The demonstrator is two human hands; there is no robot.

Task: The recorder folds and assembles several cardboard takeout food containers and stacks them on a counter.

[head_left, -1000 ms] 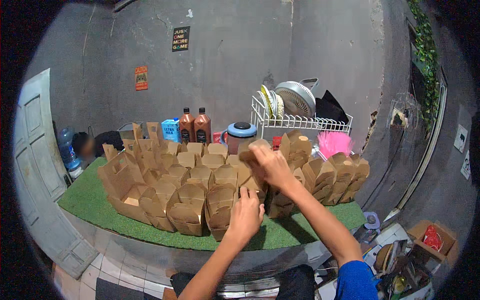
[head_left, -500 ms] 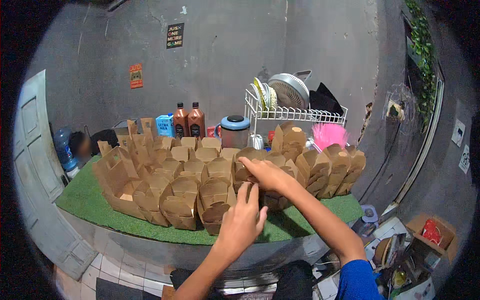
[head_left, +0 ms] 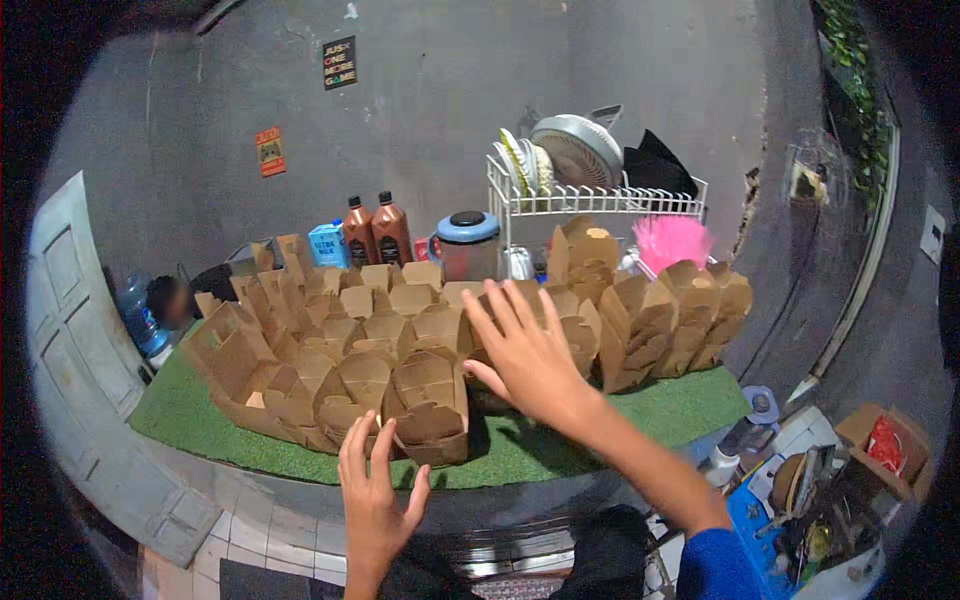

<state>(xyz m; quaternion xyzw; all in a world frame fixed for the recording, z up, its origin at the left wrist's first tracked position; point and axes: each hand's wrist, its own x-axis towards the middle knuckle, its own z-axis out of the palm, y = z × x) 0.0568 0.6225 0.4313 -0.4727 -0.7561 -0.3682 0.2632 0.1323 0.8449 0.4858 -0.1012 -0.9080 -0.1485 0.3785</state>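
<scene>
Rows of brown cardboard takeaway boxes stand on a green turf mat [head_left: 640, 430]. My right hand [head_left: 530, 360] is spread over the boxes in the middle, palm down and fingers apart. It hides part of the boxes beneath, and I cannot tell whether it touches them. My left hand [head_left: 380, 490] is raised before the front edge, fingers apart, holding nothing. Closest to its fingertips is a front-row box [head_left: 430, 400] with folded flaps. An open box [head_left: 232, 360] leans at the left end. Several folded boxes [head_left: 690, 310] line up on the right.
Behind the boxes stand two brown bottles [head_left: 391, 230], a blue carton [head_left: 328, 245], a blue-lidded jug [head_left: 468, 245] and a white dish rack [head_left: 600, 205] holding plates and a fan. A pink bristly thing [head_left: 670, 243] sits below it. At far left is another person's head [head_left: 168, 302].
My left hand has drawn back toward me and to the left, away from the boxes. The fingers of my right hand have spread out. The view has shifted slightly.
</scene>
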